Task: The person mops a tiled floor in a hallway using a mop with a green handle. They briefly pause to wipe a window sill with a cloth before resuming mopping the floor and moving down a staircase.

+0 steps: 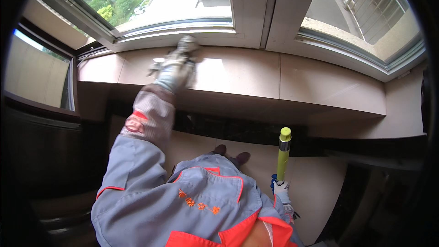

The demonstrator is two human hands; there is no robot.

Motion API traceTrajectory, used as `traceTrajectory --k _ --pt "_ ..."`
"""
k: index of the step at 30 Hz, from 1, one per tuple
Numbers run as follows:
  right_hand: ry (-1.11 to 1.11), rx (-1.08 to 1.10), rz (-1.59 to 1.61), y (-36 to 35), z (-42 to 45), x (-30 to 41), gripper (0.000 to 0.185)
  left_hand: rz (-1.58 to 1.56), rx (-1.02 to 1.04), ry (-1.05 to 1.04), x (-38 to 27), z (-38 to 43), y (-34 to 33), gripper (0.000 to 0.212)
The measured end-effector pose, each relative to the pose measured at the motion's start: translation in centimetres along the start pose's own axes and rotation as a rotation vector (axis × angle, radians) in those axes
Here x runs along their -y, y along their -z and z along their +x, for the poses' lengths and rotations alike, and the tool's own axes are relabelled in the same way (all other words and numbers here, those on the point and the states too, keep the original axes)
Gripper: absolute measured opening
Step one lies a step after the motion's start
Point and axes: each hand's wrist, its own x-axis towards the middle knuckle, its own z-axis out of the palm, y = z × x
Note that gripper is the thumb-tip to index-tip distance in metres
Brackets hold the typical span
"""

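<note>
My left hand, in a pale work glove and blurred, reaches over the tiled window sill. It is closed on a greyish crumpled cloth, which touches the foot of the white window frame. My right hand, in a white and blue glove, hangs low at my side. It grips a yellow-green pole handle with a metal band and a rounded top, held roughly upright. The pole's lower part is hidden.
A second window pane stands to the right of the frame post. An open dark-framed casement is at the left. Below the sill run a dark ledge and the tiled floor, near my shoes.
</note>
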Motion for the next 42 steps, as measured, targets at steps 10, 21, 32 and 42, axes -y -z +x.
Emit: traceTrajectory --k 10,21,32,42 --pt "0.021 0.064 -0.008 -1.3 0.3 1.2 0.014 0.007 -0.109 0.03 -9.1 -1.9 -1.0 0.036" --pt "0.102 0.086 -0.149 -5.0 -5.1 0.9 0.019 -0.316 -0.078 -0.384 -4.7 -5.9 5.5 0.044" --pt "0.145 0.11 -0.233 -4.1 -5.2 5.6 0.025 -0.131 -0.107 0.108 10.3 -6.1 4.1 0.042" --pt "0.39 0.21 -0.45 -2.9 2.6 -6.4 0.026 -0.346 0.092 0.818 18.9 -2.4 4.4 0.039"
